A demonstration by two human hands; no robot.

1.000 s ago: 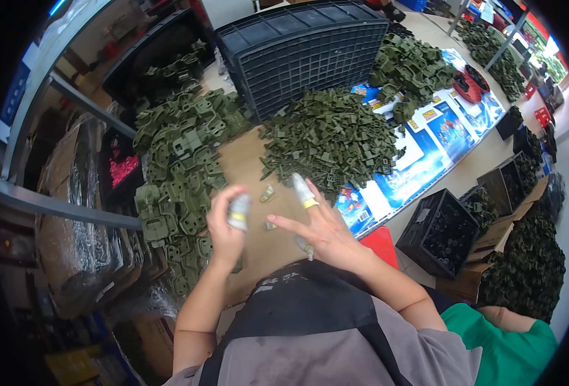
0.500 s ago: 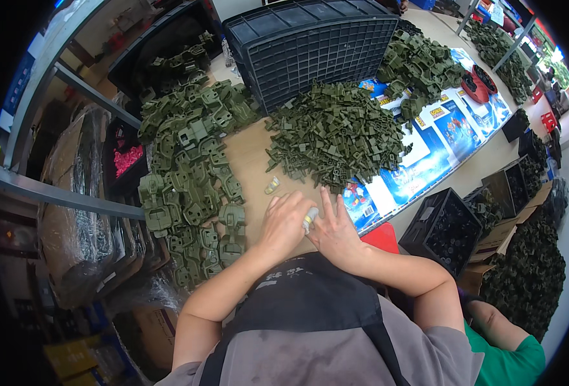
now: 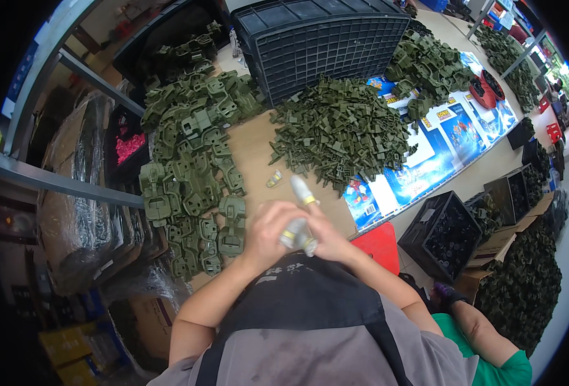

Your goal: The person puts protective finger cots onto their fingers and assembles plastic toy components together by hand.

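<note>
My two hands meet just above the front of the apron. My left hand (image 3: 270, 228) is closed, its fingers bent against a whitish finger cot with a yellow band (image 3: 293, 233) that lies between the hands. One finger of my right hand (image 3: 326, 233) points away from me and wears a grey-white finger cot (image 3: 301, 188), also with a yellow band. Another banded tip shows low between the hands; the remaining right fingers are partly hidden and blurred. A loose small finger cot (image 3: 275, 179) rests on the cardboard (image 3: 252, 151) beyond my hands.
Green plastic shells (image 3: 191, 174) cover the left side of the table. A heap of small green parts (image 3: 342, 132) lies ahead, before a black crate (image 3: 326, 48). Printed sheets (image 3: 419, 167) lie to the right. A person in a green sleeve (image 3: 500, 363) is close at lower right.
Both hands have drawn slightly nearer to my body. A right finger now stands out with a finger cot on it, where bare right fingers were spread before. The loose cot stays on the cardboard.
</note>
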